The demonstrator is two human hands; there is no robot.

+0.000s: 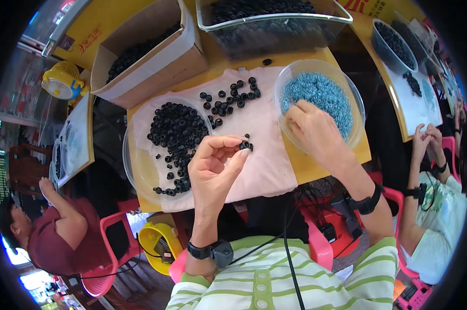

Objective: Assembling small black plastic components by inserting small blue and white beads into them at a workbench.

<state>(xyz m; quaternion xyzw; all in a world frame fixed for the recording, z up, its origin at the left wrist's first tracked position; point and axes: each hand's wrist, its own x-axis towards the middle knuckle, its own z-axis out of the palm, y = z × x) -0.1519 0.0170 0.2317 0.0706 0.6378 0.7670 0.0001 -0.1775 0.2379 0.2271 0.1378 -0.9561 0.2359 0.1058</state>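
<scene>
Currently the left hand (212, 165) pinches one black ring (246, 145) over the cloth (264, 155), right hand (313, 129) fingers curled into the blue-ring bowl (290, 77); many loose black rings (228, 98) evidently remain unprocessed.

Open brown cardboard box (156, 57) of black parts, far left on table.

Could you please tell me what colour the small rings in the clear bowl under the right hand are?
Light blue rings, clearest in the head view.
</scene>
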